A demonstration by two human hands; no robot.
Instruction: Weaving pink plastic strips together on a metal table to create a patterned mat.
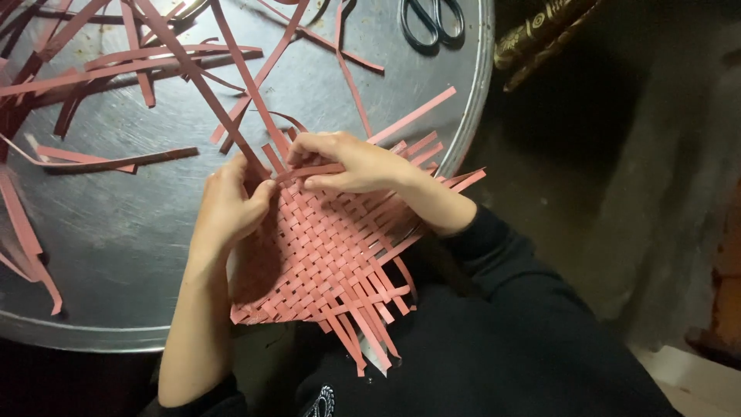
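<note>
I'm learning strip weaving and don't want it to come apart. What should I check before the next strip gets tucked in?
1. Left hand pressing the woven mat's edge: ok.
2. Right hand pinching the working strip at the mat's top corner: ok.
3. Finished weave tight, without gaps: ok across the visible part.
4. Spare strips within reach on the round metal tray: ok.
5. Scissors clear of the hands, at the tray's far edge: ok.
6. Mat fully supported: not ok, its lower corner overhangs the tray.

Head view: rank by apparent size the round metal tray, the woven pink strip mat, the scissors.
1. Round grey metal tray, largest.
2. Woven pink paper-strip mat, though it sits nearer the camera.
3. Black-handled scissors, smallest; partly cut off at the frame's top.
</note>
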